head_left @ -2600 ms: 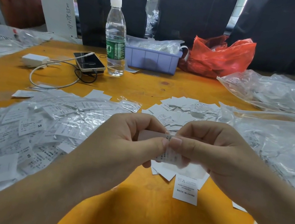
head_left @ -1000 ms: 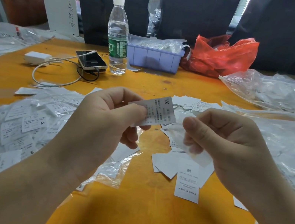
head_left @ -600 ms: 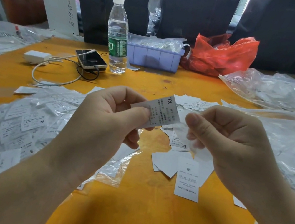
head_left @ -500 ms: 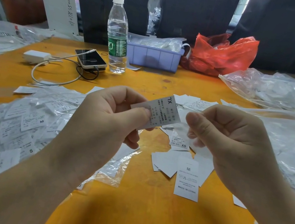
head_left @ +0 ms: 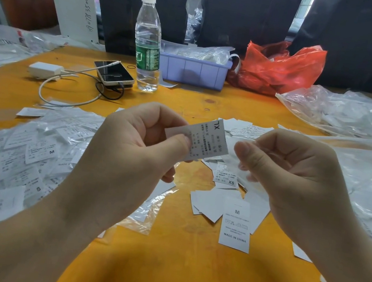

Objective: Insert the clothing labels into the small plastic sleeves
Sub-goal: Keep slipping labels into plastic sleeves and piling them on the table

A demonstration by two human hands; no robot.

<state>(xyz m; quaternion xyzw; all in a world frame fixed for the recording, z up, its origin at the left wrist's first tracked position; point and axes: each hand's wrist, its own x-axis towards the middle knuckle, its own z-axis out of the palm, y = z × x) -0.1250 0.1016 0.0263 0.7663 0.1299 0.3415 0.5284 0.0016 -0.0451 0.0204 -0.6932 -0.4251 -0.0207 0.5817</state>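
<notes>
My left hand pinches a white label marked XL between thumb and fingers, raised above the orange table. Just right of it, my right hand pinches a small clear plastic sleeve, which is hard to make out. The label's right edge sits beside the sleeve, touching or nearly so. Loose white labels lie on the table under my hands. A heap of labels in sleeves spreads at the left.
A water bottle, a phone with cable and a white charger stand at the back left. Behind are a lilac bin and a red plastic bag. Clear plastic bags cover the right side.
Earlier both hands held one piece together low over the table. They have since separated and risen; the XL label in my left hand has edged closer to the sleeve in my right.
</notes>
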